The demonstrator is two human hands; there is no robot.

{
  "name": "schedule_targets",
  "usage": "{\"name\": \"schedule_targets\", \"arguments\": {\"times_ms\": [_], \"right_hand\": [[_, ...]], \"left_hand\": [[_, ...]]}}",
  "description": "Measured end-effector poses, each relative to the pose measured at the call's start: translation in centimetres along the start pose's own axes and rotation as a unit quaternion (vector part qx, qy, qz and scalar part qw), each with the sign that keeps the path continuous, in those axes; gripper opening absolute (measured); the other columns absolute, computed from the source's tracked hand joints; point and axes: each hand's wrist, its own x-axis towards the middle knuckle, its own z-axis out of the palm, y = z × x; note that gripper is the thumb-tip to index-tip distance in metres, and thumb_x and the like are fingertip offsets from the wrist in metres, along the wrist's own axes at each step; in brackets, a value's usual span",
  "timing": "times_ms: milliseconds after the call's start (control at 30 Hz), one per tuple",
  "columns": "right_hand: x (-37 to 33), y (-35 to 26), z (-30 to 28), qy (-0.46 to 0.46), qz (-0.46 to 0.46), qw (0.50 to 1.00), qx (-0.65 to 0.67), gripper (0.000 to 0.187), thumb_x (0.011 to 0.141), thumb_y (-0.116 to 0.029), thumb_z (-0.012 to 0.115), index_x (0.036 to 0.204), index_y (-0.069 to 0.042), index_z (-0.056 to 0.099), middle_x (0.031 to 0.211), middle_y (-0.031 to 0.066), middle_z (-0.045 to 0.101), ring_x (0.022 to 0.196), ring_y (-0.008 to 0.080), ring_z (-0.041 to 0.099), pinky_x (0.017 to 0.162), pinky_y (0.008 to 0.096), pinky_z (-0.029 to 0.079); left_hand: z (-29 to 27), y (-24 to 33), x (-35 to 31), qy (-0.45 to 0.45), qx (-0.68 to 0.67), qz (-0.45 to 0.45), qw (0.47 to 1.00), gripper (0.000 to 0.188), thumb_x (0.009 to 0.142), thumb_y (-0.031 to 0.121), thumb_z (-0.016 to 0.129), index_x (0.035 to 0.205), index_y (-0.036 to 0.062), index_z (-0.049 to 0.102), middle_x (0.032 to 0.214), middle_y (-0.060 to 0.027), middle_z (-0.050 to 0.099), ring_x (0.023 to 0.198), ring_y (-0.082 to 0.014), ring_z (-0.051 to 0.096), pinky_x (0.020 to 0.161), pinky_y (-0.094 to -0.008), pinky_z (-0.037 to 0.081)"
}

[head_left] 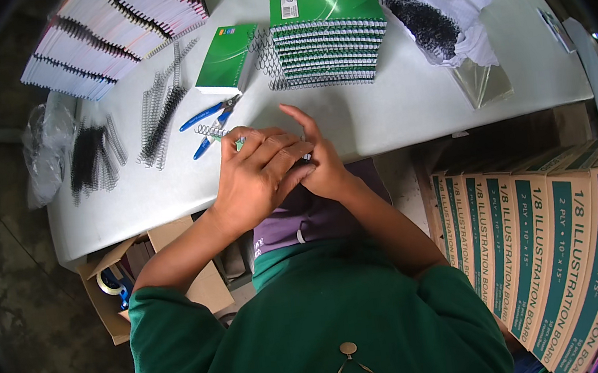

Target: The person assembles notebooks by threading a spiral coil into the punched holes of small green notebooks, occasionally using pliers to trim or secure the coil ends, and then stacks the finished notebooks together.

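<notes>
In front of me, just over the table's near edge, both hands meet around a small green-covered notebook [239,144], mostly hidden by my fingers. My left hand [257,167] is curled over it from above. My right hand [323,156] closes on its right end, with the index finger raised. A loose length of wire coil [207,130] sticks out past my left fingers. Right behind it lie blue-handled cutting pliers [202,117] with their jaws pointing away from me. Beyond the pliers rests a green-covered pad of loose sheets [226,57].
A stack of green coil-bound notebooks [328,34] stands at the far middle. Loose coils [160,114] and a dark coil bunch [90,157] lie left, near notebook stacks [108,35]. Black coils [428,27] sit in white wrapping at right. Cartons [530,235] stand below right.
</notes>
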Motion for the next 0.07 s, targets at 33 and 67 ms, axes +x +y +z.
{"name": "schedule_targets", "arguments": {"times_ms": [33,67], "right_hand": [[-0.15,0.55,-0.01,-0.009,0.002,1.0,-0.002,0.075,0.073,-0.004,0.06,0.138,-0.009,0.022,0.131,0.0184,0.039,0.096,0.0326,0.06,0.074,0.0364,0.049],[-0.35,1.48,0.03,-0.018,0.004,1.0,-0.004,0.076,0.073,-0.004,0.061,0.138,-0.01,0.021,0.139,0.0195,0.031,0.1,0.0335,0.059,0.075,0.0364,0.049]], "left_hand": [[-0.13,-0.14,0.14,-0.02,0.001,0.006,1.0,0.038,0.071,0.016,0.07,0.108,0.0124,0.061,0.107,-0.004,0.059,0.101,-0.017,0.054,0.084,-0.0368,0.03],[-0.24,-0.3,0.24,-0.04,0.003,0.012,0.999,0.038,0.072,0.018,0.07,0.109,0.012,0.061,0.109,-0.0058,0.058,0.102,-0.0187,0.054,0.086,-0.0372,0.03]]}}
